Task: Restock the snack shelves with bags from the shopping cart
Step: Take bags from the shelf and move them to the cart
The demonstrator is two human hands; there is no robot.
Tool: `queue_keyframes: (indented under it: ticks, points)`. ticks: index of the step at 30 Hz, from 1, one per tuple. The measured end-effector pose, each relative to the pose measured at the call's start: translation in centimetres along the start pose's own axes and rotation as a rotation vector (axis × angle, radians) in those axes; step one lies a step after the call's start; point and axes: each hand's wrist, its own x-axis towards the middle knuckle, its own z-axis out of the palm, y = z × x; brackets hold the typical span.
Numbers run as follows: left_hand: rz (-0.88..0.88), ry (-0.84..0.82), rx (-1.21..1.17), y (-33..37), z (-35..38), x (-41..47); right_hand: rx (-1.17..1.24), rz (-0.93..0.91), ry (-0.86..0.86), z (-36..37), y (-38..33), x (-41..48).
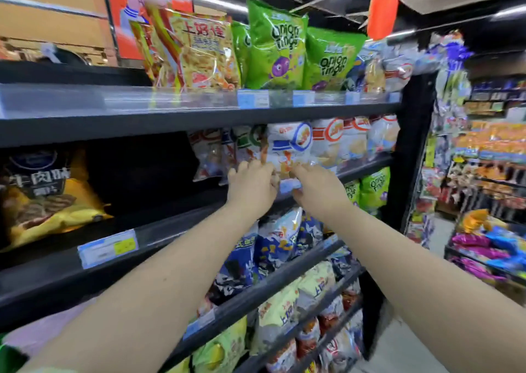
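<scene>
A white snack bag with a blue-and-red logo (289, 147) stands upright at the front of the second black shelf (182, 216). My left hand (252, 186) holds its lower left edge, fingers curled on the bag. My right hand (316, 184) grips its lower right corner by a small price tag. Similar white bags (353, 139) stand to its right, and other pale bags (207, 153) to its left. The shopping cart is out of view.
Green onion-ring bags (276, 45) and an orange-yellow bag (199, 51) stand on the top shelf. A yellow-and-black bag (42, 196) lies at the left of the second shelf beside a dark gap. Blue and yellow bags fill lower shelves. Another snack rack (484, 173) stands right.
</scene>
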Motion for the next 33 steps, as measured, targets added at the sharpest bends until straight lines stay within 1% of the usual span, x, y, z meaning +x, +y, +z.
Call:
queue_keyframes:
  ticks: [3,4,5,7,12,15,17,22,25,29,33]
  points:
    - [0.104,-0.024,-0.027,6.7,1.8,1.7,-0.094,0.075,-0.035,-1.0,6.8,-3.0]
    - [0.120,-0.028,-0.031,8.0,2.4,2.0,-0.132,0.095,-0.051,-1.1,8.1,-3.6]
    - [0.154,-0.032,-0.043,11.3,3.4,2.7,-0.173,0.131,-0.069,-1.7,11.1,-5.0]
    - [0.196,-0.040,-0.063,15.6,5.1,3.6,-0.220,0.175,-0.091,-2.4,15.0,-7.1]
    - [0.374,-0.062,-0.087,31.1,9.7,4.5,-0.347,0.302,-0.186,-5.9,27.2,-14.5]
    - [0.485,-0.043,-0.064,40.4,12.3,4.8,-0.470,0.342,-0.316,-7.3,34.2,-19.1]
    - [0.545,-0.025,-0.075,46.2,13.6,5.2,-0.524,0.362,-0.366,-8.2,39.1,-22.2]
    - [0.648,-0.100,-0.162,58.8,17.8,5.1,-0.541,0.525,-0.389,-9.6,49.0,-29.3]
    - [0.708,-0.151,-0.202,64.8,21.6,4.2,-0.443,0.609,-0.421,-8.1,53.8,-33.0]
    - [0.750,-0.279,-0.297,70.8,27.1,3.3,-0.471,0.712,-0.522,-5.3,59.8,-38.0]
    - [0.750,-0.434,-0.374,75.9,33.4,3.8,-0.436,0.838,-0.534,-2.4,66.4,-40.7]
